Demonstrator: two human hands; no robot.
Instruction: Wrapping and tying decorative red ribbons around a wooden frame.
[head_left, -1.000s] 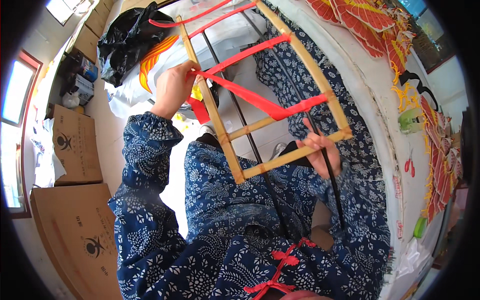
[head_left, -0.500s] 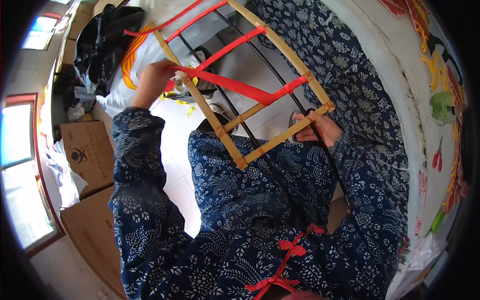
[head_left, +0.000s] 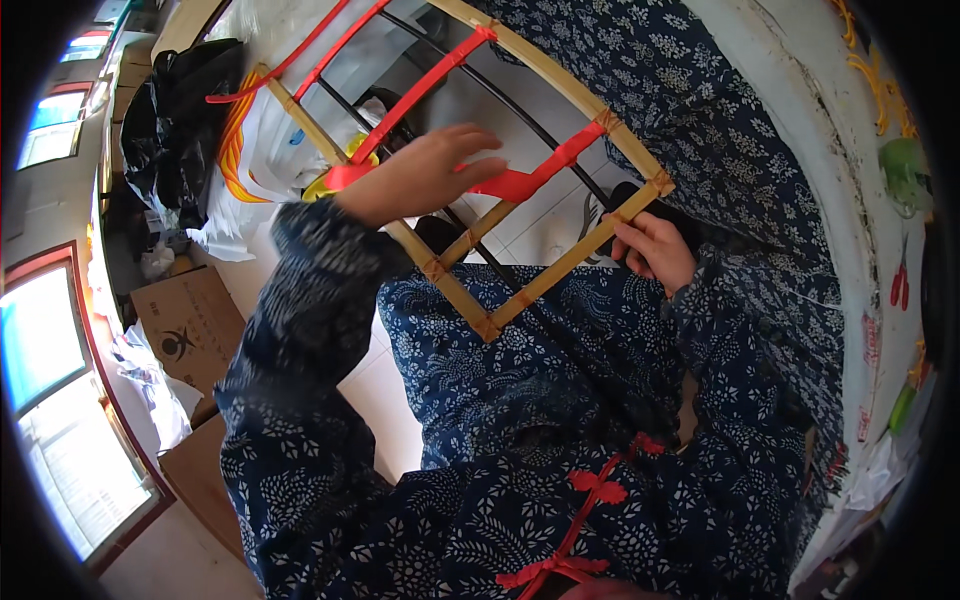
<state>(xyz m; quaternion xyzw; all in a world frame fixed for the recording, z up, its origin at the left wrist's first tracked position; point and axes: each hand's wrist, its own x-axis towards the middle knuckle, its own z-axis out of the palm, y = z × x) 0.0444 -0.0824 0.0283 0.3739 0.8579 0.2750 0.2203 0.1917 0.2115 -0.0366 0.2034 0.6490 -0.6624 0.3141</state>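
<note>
A rectangular bamboo frame point(head_left: 570, 265) with red ribbon strips and thin black rods point(head_left: 520, 120) across it is held tilted over my lap. My left hand point(head_left: 420, 178) lies over the middle of the frame, its fingers stretched right along a twisted red ribbon point(head_left: 530, 178) and pinching it. At the frame's lower right corner, my right hand point(head_left: 655, 250) grips the bamboo bar. Both arms are in blue patterned sleeves.
Cardboard boxes point(head_left: 190, 325) stand on the tiled floor point(head_left: 380, 400) at the left, beside a window point(head_left: 40, 340). A black bag point(head_left: 175, 125) and white plastic bags point(head_left: 260, 170) lie beyond the frame. A white table edge point(head_left: 850, 200) with coloured paper pieces curves along the right.
My left hand has left the frame's left bar and moved right onto the red ribbon in the middle. The frame has swung closer and lower. My right hand keeps its grip.
</note>
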